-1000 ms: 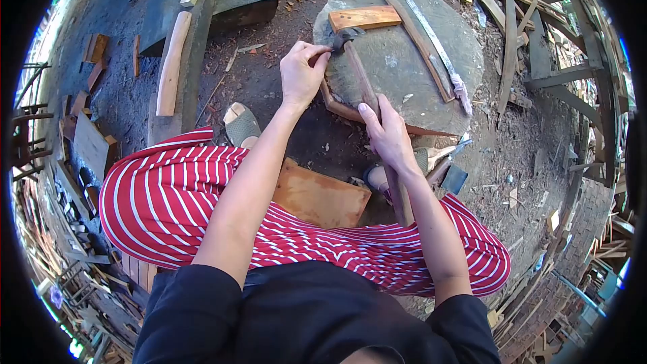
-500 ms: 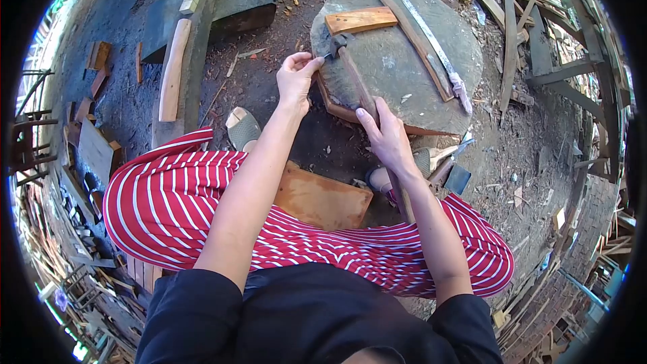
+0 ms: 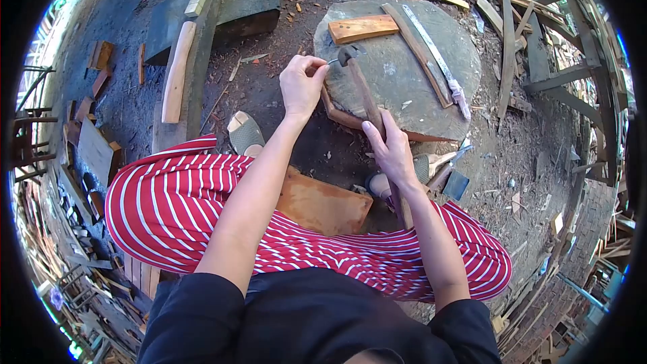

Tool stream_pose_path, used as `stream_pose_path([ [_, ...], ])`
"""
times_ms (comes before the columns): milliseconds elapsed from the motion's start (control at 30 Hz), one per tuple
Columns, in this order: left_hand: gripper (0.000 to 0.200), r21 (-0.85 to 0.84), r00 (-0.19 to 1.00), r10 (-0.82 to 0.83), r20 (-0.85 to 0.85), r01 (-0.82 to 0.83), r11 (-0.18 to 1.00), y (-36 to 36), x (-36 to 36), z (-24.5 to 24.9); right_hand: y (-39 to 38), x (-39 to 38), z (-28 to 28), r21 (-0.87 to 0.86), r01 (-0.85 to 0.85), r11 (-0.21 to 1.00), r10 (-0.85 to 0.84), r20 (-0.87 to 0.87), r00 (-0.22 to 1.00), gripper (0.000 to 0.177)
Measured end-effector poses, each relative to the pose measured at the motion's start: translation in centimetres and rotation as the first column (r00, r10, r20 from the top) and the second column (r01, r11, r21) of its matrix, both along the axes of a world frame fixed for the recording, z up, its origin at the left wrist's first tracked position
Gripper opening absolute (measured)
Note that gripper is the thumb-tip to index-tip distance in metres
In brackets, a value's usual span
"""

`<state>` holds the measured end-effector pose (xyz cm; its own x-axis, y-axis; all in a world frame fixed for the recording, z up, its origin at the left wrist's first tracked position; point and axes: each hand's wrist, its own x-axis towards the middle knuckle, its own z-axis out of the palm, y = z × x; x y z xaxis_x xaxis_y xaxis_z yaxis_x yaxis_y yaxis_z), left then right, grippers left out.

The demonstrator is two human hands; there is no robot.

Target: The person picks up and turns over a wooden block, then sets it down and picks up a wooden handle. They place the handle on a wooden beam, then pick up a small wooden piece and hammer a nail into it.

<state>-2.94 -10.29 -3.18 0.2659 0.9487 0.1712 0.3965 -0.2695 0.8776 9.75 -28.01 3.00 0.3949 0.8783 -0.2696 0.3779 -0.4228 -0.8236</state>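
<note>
My right hand (image 3: 393, 152) is wrapped round the wooden handle of a hammer (image 3: 364, 87), whose dark head is over the left part of a round wooden stump (image 3: 404, 104). Between the thumb and forefinger of my left hand (image 3: 301, 85) is a thin nail (image 3: 332, 61), its end by the hammer head. On the stump lie an orange-brown wood block (image 3: 364, 27), a long narrow wood strip (image 3: 419, 57) and a metal blade (image 3: 431, 44) with a wrapped handle.
A smooth wooden piece (image 3: 178, 74) rests on a beam (image 3: 202, 47) at the left. Below the stump is a brown board (image 3: 320, 203) between my legs. Scrap wood (image 3: 519, 20) is piled at the upper right, and a wooden frame (image 3: 563, 74) stands there.
The hammer head has risen slightly and shifted right. My left hand has turned a little, and the nail shows more clearly. The view has shifted slightly.
</note>
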Motion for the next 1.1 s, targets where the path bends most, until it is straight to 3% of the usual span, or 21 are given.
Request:
stream_pose_path([
  [100,0.014,0.039,0.997,0.003,-0.081,0.000,0.999,0.0,0.3,0.2,0.2,0.6,0.0,0.143,0.010,0.990,-0.025,0.103,0.994,0.041],
  [133,0.014,0.042,0.997,0.001,-0.079,0.003,0.999,0.2,0.4,0.0,0.4,0.9,1.1,0.020,0.037,0.999,-0.038,0.065,0.997,0.041],
  [233,0.013,0.062,0.989,0.013,-0.145,-0.004,0.998,0.6,0.3,-0.7,0.3,1.6,0.0,0.103,0.097,0.990,-0.103,0.051,0.993,0.041],
  [300,0.014,-0.119,0.996,-0.078,-0.042,0.073,0.990,1.2,-0.1,-0.4,0.3,1.8,-0.1,0.155,0.096,0.983,-0.110,0.088,0.990,0.041],
  [333,0.015,-0.310,0.993,-0.113,0.042,0.121,0.943,1.5,-0.3,-0.1,0.4,1.7,0.1,0.091,0.121,0.988,-0.125,0.035,0.992,0.041],
  [367,0.015,-0.307,0.992,-0.116,0.043,0.124,0.944,1.6,-0.4,0.2,0.5,1.6,0.3,0.024,0.142,0.990,-0.141,-0.017,0.990,0.040],
  [433,0.016,-0.412,0.993,-0.082,0.081,0.108,0.905,1.6,-0.6,0.9,0.5,1.2,-0.3,0.050,0.124,0.991,-0.123,-0.019,0.992,0.040],
  [500,0.016,-0.357,0.998,-0.041,0.043,0.054,0.933,1.9,-0.7,0.5,0.5,0.9,-0.4,0.077,0.095,0.992,-0.094,-0.022,0.995,0.040],
  [700,0.015,-0.251,0.999,-0.036,-0.027,0.028,0.968,1.8,-0.5,0.1,0.6,0.0,-0.4,0.001,-0.084,0.996,0.082,0.236,0.968,0.038],
  [833,0.017,-0.189,0.997,-0.022,-0.069,0.008,0.982,1.5,-0.5,0.5,1.6,-0.4,1.8,-0.019,-0.102,0.995,0.103,0.239,0.966,0.037],
  [900,0.017,-0.138,0.995,-0.028,-0.096,0.014,0.990,1.4,-0.5,0.7,1.9,-0.7,2.6,0.112,-0.095,0.989,0.052,0.334,0.941,0.035],
  [967,0.013,-0.170,0.998,0.002,-0.067,-0.013,0.985,1.3,-0.4,0.9,1.9,-0.7,2.2,0.088,-0.090,0.992,0.050,0.376,0.925,0.033],
  [1033,0.014,-0.169,0.998,-0.005,-0.068,-0.006,0.986,1.3,-0.4,0.8,2.1,-0.2,1.4,-0.126,-0.140,0.982,0.180,0.402,0.898,0.032],
  [1100,0.015,-0.171,0.997,-0.010,-0.076,-0.003,0.985,1.8,-0.4,0.9,2.3,0.0,1.7,-0.070,-0.139,0.988,0.155,0.399,0.904,0.031],
])
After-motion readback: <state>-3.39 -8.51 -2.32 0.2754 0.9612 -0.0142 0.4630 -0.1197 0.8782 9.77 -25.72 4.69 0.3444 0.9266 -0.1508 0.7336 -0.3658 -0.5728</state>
